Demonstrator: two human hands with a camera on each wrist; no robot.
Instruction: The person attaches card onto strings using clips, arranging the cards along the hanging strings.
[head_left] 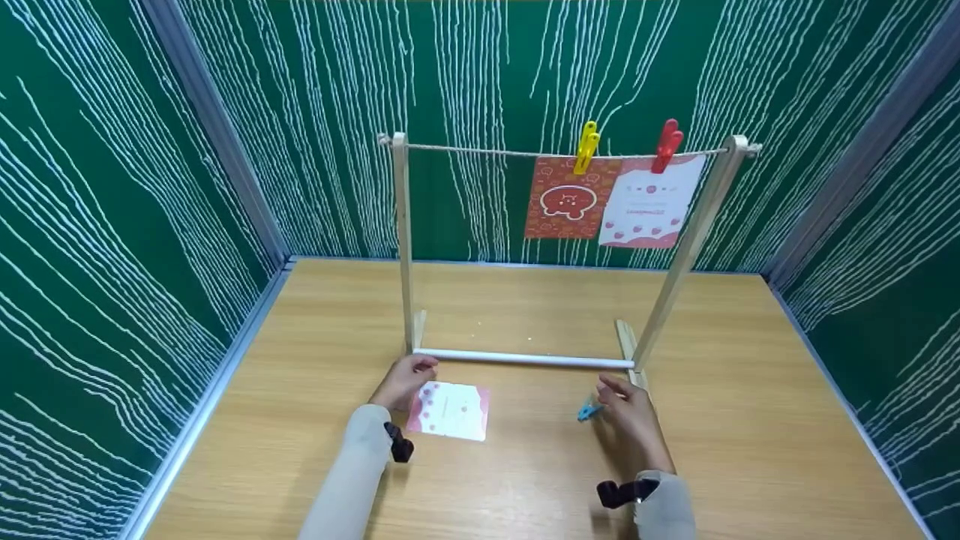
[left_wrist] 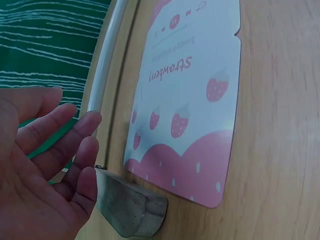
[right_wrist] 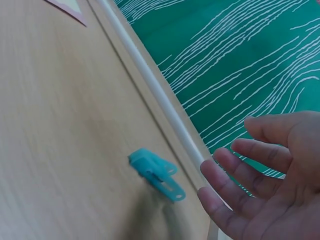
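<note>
A white and pink strawberry card (head_left: 450, 410) lies flat on the table. Just beyond its left edge is my left hand (head_left: 405, 381), fingers loosely bent and holding nothing; the left wrist view shows a gap between them and the card (left_wrist: 185, 95). My right hand (head_left: 628, 409) hovers beside a blue clothespin (head_left: 589, 411) on the tabletop. In the right wrist view its loosely spread fingers stay apart from the clothespin (right_wrist: 156, 172). On the rope, a yellow clothespin (head_left: 586, 148) and a red clothespin (head_left: 667, 147) hold a red card (head_left: 562, 214) and a white strawberry card (head_left: 645, 206).
A wooden frame stands on the table (head_left: 525, 480), with a left post (head_left: 405, 255), a right post (head_left: 690, 262) and a white bottom bar (head_left: 525, 359). The rope (head_left: 472, 151) spans the post tops. Green walls with white lines (head_left: 337, 112) enclose the table's back and sides.
</note>
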